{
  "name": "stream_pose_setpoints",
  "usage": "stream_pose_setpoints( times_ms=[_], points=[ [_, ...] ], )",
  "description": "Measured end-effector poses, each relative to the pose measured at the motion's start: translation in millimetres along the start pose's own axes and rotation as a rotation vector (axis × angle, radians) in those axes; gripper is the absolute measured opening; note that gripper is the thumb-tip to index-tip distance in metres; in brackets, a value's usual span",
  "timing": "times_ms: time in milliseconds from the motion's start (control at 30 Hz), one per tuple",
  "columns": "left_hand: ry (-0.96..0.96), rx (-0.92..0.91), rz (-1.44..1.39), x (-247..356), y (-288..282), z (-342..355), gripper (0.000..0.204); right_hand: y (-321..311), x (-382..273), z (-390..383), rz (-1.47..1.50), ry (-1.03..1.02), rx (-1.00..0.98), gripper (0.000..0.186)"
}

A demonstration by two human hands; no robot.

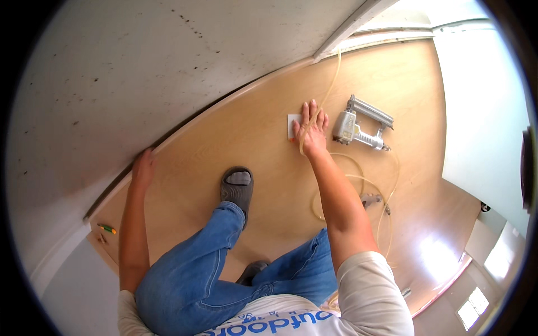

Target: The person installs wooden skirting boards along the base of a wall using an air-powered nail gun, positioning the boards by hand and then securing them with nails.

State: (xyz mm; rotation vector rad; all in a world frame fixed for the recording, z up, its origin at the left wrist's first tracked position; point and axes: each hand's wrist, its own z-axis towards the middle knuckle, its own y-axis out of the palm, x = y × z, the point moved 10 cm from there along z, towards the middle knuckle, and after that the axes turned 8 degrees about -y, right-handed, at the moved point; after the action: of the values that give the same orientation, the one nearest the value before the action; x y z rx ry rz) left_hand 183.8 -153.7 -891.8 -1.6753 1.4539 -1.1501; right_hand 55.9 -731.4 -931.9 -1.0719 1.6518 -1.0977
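My left hand [144,168] grips the wooden strip [235,95] along the panel's curved left edge, beside the dark gap at the wall. Its fingers are bent and partly hidden. Out in front, my right hand [314,133] lies flat with fingers stretched, on the light wood panel [224,140] and partly over a small white card [292,119]. A pale yellow air hose [335,78] passes across this hand. Just right of it, a silver nail gun [345,127] rests on its side, touched by neither hand.
Coils of hose [315,204] and a dark fitting [371,200] lie near my right forearm. A green-and-yellow utility knife [106,228] is at the panel's lower left. My slippered foot [237,193] stands on the panel. A stained wall [140,67] rises at left, a pale board [482,112] at right.
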Motion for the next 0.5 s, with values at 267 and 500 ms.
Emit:
stream_pose_setpoints(
  times_ms=[267, 500],
  points=[
    [0.034, 0.058, -0.008, 43, 12, 15, 0.04, -1, 0, 0, -0.012, -0.004, 0.005, 0.073],
    [0.044, -0.003, -0.034, 35, 1, 16, 0.041, 0, -4, 2, 0.001, 0.002, -0.02, 0.073]
  ],
)
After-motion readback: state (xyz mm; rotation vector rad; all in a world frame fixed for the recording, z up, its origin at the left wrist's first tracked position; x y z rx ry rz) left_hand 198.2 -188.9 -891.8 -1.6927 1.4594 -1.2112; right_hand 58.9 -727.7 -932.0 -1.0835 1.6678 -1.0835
